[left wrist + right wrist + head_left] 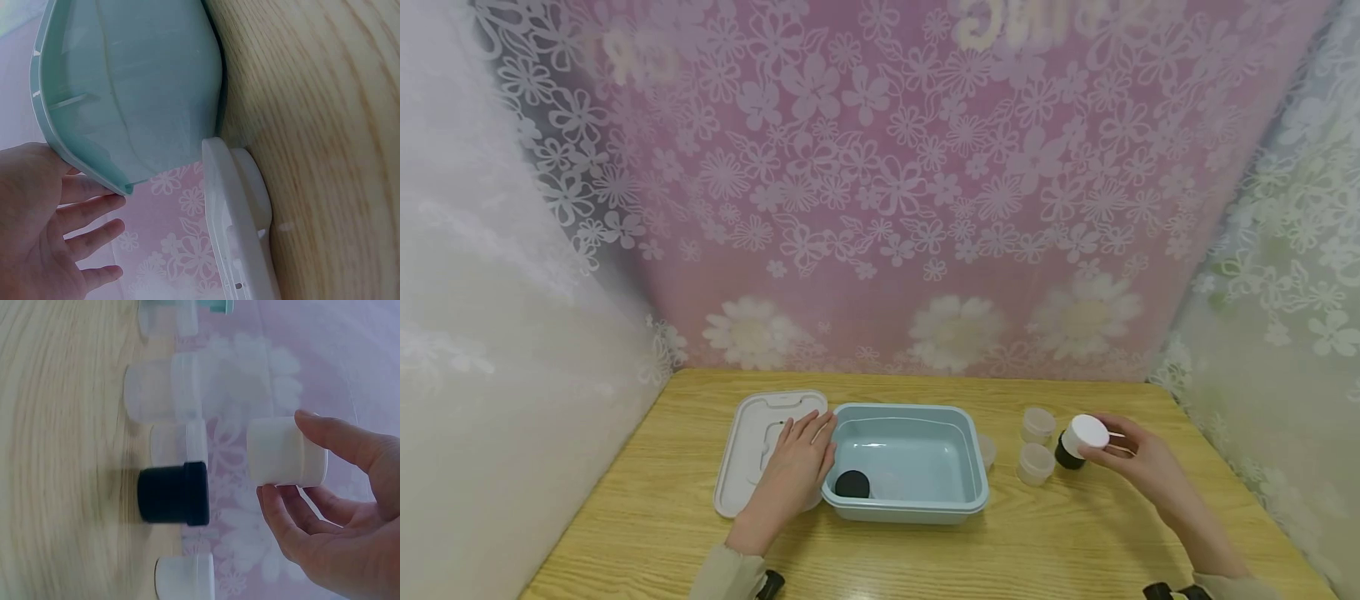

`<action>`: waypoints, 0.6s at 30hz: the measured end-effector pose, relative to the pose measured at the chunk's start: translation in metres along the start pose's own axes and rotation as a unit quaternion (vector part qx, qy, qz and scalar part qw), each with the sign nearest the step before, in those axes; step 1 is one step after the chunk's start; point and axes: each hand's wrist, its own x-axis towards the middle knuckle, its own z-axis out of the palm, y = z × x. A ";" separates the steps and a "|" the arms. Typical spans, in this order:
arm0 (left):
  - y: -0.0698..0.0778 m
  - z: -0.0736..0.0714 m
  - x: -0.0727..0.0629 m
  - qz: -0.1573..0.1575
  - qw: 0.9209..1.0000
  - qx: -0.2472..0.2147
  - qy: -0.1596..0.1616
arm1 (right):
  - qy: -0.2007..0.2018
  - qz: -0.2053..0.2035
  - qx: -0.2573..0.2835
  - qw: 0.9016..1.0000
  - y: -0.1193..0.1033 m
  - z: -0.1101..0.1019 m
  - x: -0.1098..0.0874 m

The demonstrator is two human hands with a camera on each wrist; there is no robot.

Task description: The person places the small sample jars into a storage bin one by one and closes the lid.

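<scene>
My right hand [1138,462] holds a white lidded jar [281,451] between thumb and fingers, raised off the table. Just below it stands a black jar [174,494], with another white jar [184,577] beside that. My left hand [797,462] rests at the left rim of a light blue plastic bin [910,506], its fingers extended along the edge. Inside the bin, in the near left corner, sits a black-topped jar [852,483], and a faint translucent jar [889,486] lies next to it. The left wrist view shows the fingers [94,240] spread out at the bin's corner.
A white lid [741,467] lies on the wooden table [647,500] left of the bin, partly under my left forearm. Translucent jars [1036,463] stand between the bin and the black jar, and another [987,451] is close against the bin's right side. Floral curtains [865,208] enclose the table.
</scene>
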 end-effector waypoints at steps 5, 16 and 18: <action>0.000 -0.001 -0.001 -0.001 1.000 0.001 -0.002 | -0.009 -0.015 0.009 1.000 -0.014 0.009 0.004; 0.002 -0.002 0.000 -0.006 1.000 0.001 -0.007 | -0.042 -0.069 0.057 0.995 -0.048 0.031 0.013; 0.001 -0.002 0.000 -0.005 1.000 0.000 -0.008 | -0.047 -0.079 0.060 0.994 -0.053 0.035 0.015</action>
